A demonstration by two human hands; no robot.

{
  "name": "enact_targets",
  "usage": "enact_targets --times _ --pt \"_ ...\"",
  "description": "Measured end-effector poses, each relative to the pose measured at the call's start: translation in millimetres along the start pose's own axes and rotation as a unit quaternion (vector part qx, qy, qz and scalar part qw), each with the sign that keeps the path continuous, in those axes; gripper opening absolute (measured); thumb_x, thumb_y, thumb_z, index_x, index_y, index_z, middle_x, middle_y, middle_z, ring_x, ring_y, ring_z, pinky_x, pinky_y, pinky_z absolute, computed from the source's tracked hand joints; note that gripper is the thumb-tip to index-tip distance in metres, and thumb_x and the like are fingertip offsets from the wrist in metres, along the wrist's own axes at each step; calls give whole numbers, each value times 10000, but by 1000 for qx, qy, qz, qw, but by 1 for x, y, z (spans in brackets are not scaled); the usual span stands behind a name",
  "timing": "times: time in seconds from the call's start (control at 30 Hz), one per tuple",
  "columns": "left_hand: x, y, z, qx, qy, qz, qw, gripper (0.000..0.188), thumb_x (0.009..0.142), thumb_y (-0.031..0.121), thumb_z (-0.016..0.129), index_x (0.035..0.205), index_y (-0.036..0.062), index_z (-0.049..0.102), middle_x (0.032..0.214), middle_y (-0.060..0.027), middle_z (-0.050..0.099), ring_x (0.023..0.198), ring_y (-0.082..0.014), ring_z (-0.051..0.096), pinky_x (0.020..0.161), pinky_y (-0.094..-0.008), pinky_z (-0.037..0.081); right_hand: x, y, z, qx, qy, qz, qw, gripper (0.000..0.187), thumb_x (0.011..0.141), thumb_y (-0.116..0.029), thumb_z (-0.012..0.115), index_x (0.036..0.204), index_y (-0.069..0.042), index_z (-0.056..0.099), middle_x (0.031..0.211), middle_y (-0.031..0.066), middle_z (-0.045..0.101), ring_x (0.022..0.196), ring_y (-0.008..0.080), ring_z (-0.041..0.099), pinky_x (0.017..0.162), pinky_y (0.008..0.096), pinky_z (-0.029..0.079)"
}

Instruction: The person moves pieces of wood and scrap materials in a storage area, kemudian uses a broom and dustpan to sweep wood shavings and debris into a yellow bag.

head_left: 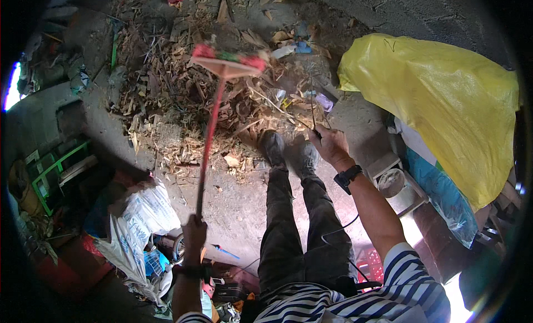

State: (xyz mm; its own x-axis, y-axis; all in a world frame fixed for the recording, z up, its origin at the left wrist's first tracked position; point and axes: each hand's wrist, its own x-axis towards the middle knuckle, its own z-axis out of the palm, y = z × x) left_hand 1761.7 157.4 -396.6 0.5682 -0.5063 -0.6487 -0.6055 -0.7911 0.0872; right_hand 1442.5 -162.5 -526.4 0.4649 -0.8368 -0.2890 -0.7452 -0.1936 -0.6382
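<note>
My left hand [194, 234] is closed around the lower end of a long red handle. At its far end is a broom [225, 68] with a flat, pale head and red and green bristles, raised over the litter and slightly blurred. My right hand [331, 145], with a dark watch on the wrist, is closed on a thin stick [280, 110] that slants up and left over the debris. A second thin dark strand rises beside the same fingers; I cannot tell whether it is held. Dry leaves and wood scraps [166, 84] lie heaped on the floor ahead of my shoes.
A big yellow sack [427, 101] bulges at the right, above a blue plastic bag [438, 189] and a round container [392, 183]. At the left, a white woven sack [139, 223] lies near a green frame [53, 173]. A red crate [371, 264] sits behind my leg.
</note>
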Motion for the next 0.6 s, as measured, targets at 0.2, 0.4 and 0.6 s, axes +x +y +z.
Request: enact_targets --times 0.2,0.4,0.6 --pt "132 23 -12 71 148 56 985 200 764 156 520 924 40 486 676 -244 572 658 -443 560 549 -518 418 3 -7 -2 20 -22 -8 1000 317 860 -349 539 753 -50 543 651 191 584 639 383 583 543 462 447" --pt "85 36 45 91 -14 66 994 376 721 108 542 1024 -68 405 686 -282 581 647 -452 577 560 -532 450 2 -1 1 20 -26 16 999 311 862 -347 533 763 -53 551 641 186 579 623 383 579 527 457 441" --pt "-11 74 37 66 -138 1 988 322 728 109 531 963 -58 386 683 -307 575 650 -472 571 579 -542 455 3 -8 -6 136 -16 10 990 330 865 -378 516 793 -59 564 672 176 592 651 361 590 556 448 455"
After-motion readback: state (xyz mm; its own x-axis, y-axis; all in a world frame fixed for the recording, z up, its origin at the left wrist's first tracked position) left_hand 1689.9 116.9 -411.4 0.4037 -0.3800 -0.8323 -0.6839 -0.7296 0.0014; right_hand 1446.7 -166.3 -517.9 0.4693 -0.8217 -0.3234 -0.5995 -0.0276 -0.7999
